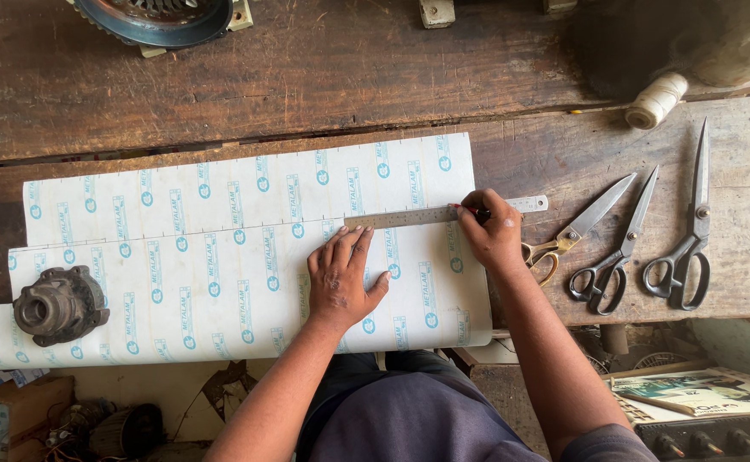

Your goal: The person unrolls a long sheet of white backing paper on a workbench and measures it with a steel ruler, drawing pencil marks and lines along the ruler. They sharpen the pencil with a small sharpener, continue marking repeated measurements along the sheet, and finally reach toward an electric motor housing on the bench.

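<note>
Left hand (339, 278) presses flat, fingertips against the ruler (443, 214) lying crosswise above; right hand (490, 229) grips a pen at its right end.

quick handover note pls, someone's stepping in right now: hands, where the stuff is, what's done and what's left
Left hand: flat, palm down on the white printed sheet, just below the metal ruler.
Right hand: gripping a pen with its tip against the ruler's edge.
The sheet lies across the wooden bench; a grey metal casting weighs down its left end.
Three pairs of scissors lie untouched to the right, a spool of string behind them.
Done: sheet spread out, ruler placed across it.
Left: no drawn line can be made out, and the sheet looks uncut.
</note>
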